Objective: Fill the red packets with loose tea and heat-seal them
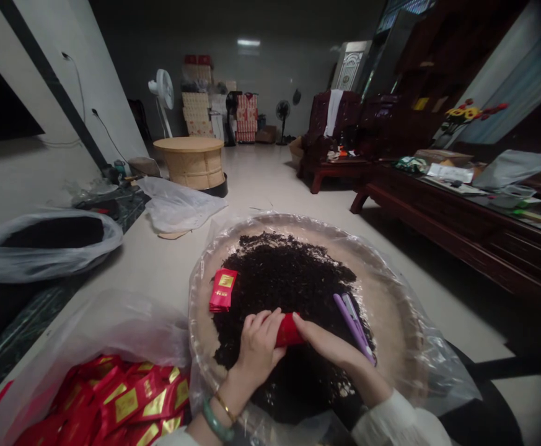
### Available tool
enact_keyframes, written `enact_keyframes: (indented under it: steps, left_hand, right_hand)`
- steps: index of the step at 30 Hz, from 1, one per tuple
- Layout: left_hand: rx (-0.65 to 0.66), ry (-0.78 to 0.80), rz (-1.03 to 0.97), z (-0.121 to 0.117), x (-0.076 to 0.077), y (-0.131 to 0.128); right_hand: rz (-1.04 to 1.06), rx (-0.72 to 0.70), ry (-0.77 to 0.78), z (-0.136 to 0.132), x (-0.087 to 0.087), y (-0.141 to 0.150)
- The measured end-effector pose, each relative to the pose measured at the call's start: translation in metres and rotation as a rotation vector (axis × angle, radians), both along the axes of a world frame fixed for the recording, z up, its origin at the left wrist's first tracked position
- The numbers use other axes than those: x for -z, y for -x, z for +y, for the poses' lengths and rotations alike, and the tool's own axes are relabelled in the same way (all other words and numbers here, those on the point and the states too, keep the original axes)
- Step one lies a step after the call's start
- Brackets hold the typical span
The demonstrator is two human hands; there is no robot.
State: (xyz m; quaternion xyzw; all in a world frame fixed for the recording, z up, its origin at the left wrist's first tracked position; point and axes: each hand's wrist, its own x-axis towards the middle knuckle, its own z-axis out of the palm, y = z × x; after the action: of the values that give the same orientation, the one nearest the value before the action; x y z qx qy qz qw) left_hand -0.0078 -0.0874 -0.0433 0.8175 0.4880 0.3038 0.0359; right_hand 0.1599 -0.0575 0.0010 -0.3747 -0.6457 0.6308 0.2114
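A small red packet (289,330) is held low over a heap of dark, dry tea-like leaves (289,272). My left hand (261,341) is closed around its left side, with a green bangle and a gold one on the wrist. At the packet's right edge, my right hand (328,344) grips it with the thumb on top; its other fingers are hidden. A stack of flat red packets (224,290) rests on the leaves to the left. To the right lies a purple hand-held sealer or straightener (354,327), its jaws apart.
The leaves lie in a wide round basket (403,310) lined with clear plastic. Filled-looking red packets (126,402) crowd a plastic bag at lower left. Another bag (112,238) holds dark material. A dark wooden table (442,214) stands right; a round drum-like table (189,145) is ahead.
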Motion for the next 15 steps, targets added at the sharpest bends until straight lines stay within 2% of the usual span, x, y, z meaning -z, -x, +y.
enact_keyframes:
  steps: [6, 9, 10, 12, 13, 15]
  left_hand:
    - [-0.084, 0.001, -0.085, 0.001, 0.010, 0.009]
    - [-0.228, -0.020, -0.204, 0.003, 0.018, 0.019]
    - [-0.283, -0.023, -0.264, 0.004, 0.020, 0.024]
    - [-0.381, -0.023, -0.390, 0.005, 0.024, 0.032]
    - [-0.421, -0.027, -0.445, 0.005, 0.025, 0.035]
    - [-0.491, -0.057, -0.521, 0.006, 0.025, 0.039]
  right_hand:
    - [0.027, -0.039, 0.000, 0.007, -0.013, -0.001]
    - [0.009, 0.123, -0.069, 0.017, -0.019, -0.003]
    - [-0.034, 0.215, -0.150, 0.022, -0.018, -0.002]
    - [-0.176, 0.353, -0.415, 0.033, -0.014, 0.007]
    - [-0.268, 0.374, -0.576, 0.040, -0.010, 0.014]
    - [-0.461, 0.290, -0.869, 0.054, 0.000, 0.034]
